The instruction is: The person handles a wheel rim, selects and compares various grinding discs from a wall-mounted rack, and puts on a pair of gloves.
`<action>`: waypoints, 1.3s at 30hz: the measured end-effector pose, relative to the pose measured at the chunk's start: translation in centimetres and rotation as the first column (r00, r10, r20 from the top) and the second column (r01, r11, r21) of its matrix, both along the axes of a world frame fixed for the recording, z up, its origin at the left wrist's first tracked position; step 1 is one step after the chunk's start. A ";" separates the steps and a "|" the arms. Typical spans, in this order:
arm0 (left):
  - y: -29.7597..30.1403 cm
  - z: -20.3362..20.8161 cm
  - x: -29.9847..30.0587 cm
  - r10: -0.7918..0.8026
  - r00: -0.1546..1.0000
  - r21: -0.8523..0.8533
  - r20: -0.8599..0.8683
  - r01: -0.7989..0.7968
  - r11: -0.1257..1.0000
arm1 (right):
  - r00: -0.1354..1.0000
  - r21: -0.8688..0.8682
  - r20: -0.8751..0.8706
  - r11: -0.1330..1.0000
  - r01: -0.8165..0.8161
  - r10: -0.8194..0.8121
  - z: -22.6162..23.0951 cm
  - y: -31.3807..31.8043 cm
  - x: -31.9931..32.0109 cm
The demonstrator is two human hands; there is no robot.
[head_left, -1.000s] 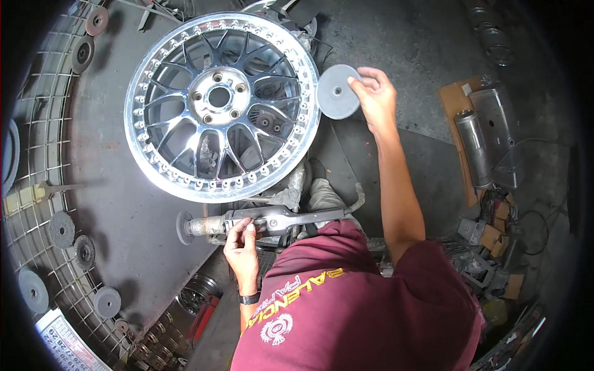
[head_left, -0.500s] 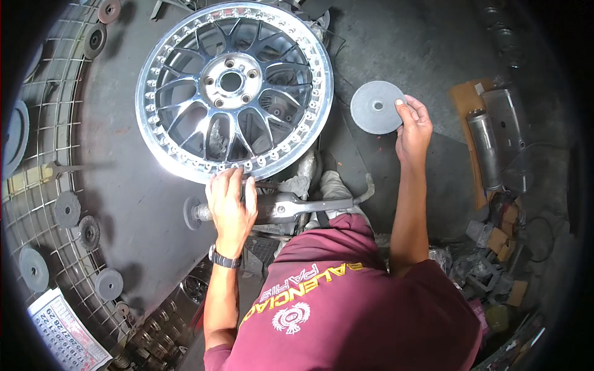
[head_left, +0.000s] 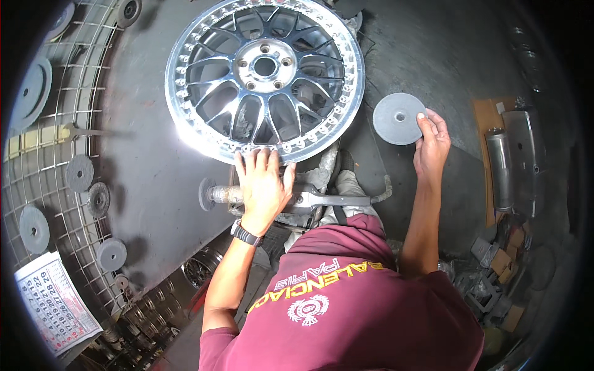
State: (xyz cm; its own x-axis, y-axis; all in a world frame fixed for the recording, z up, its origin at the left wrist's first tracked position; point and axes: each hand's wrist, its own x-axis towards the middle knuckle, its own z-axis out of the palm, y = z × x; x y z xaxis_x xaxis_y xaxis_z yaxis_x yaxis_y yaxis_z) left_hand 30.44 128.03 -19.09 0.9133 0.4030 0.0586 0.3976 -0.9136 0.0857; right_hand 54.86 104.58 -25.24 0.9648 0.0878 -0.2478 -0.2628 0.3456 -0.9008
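Note:
A polished silver multi-spoke wheel rim (head_left: 266, 48) with a bolt-studded lip faces up in front of me. My left hand (head_left: 265, 185) is open, its outstretched fingertips touching the rim's near lip. Under that hand lies a long grey power tool (head_left: 337, 200) with a small round disc (head_left: 206, 195) at its left end; the hand hides part of its body. To the right of the rim, my right hand (head_left: 433, 142) pinches the edge of a flat grey abrasive disc (head_left: 395, 127), thumb on top, its centre hole showing.
Several round discs hang on a wire grid (head_left: 54, 148) at the left, above a calendar (head_left: 59, 303). Another rim (head_left: 201, 269) sits low at the left. At the right are a cardboard sheet (head_left: 486, 139), a metal cylinder (head_left: 500, 170) and a pile of small parts (head_left: 489, 287).
My view has turned slightly, shifting the whole scene. The left hand stays at the rim's lip, and the right hand keeps hold of the abrasive disc.

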 end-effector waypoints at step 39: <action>-4.4 -1.4 -6.7 0.458 0.848 -0.495 0.266 -0.288 0.820 | -0.030 -0.861 0.507 0.508 0.013 0.861 4.8 6.3 -6.9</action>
State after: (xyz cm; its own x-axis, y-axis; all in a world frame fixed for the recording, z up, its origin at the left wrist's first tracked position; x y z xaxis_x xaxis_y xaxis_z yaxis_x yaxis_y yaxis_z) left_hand 23.78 123.62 -20.49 0.6325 0.7691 0.0920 0.5622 -0.5375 0.6285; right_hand 47.95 110.88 -20.44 0.2198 0.8804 0.4203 0.9126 -0.0332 -0.4076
